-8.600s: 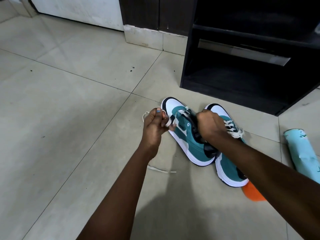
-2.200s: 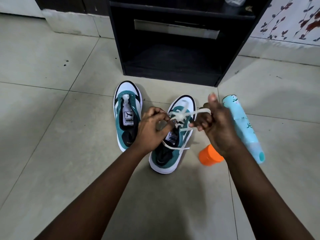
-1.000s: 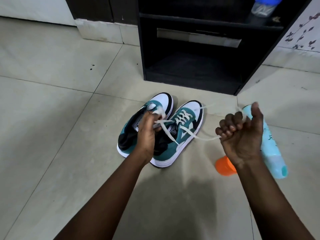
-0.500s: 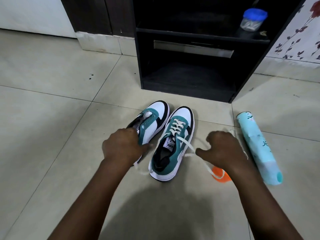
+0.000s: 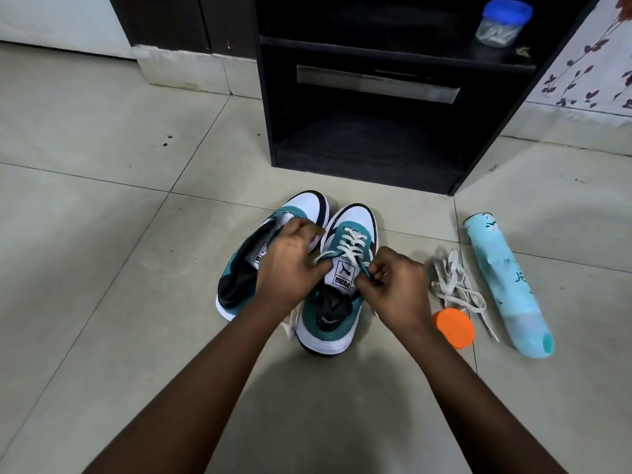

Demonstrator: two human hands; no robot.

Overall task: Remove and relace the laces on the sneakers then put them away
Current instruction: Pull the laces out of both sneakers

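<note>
Two teal, white and black sneakers sit side by side on the tile floor. The right sneaker point(image 5: 345, 268) still has its white lace point(image 5: 352, 242) crossed over the upper. My left hand point(image 5: 290, 265) pinches that lace at the left of the tongue. My right hand point(image 5: 393, 285) pinches the lace at the tongue's right edge. The left sneaker point(image 5: 253, 258) has no lace and is tilted, partly behind my left hand. A loose white lace point(image 5: 453, 285) lies bunched on the floor to the right.
An open black cabinet point(image 5: 369, 138) stands just behind the sneakers, with a blue-lidded jar point(image 5: 502, 23) on its upper shelf. A light blue bottle point(image 5: 502, 285) lies on the floor at the right beside an orange cap point(image 5: 453, 328).
Both hands have come together onto the right sneaker's lace near the tongue. The loose lace my right hand held now lies on the floor by the bottle.
</note>
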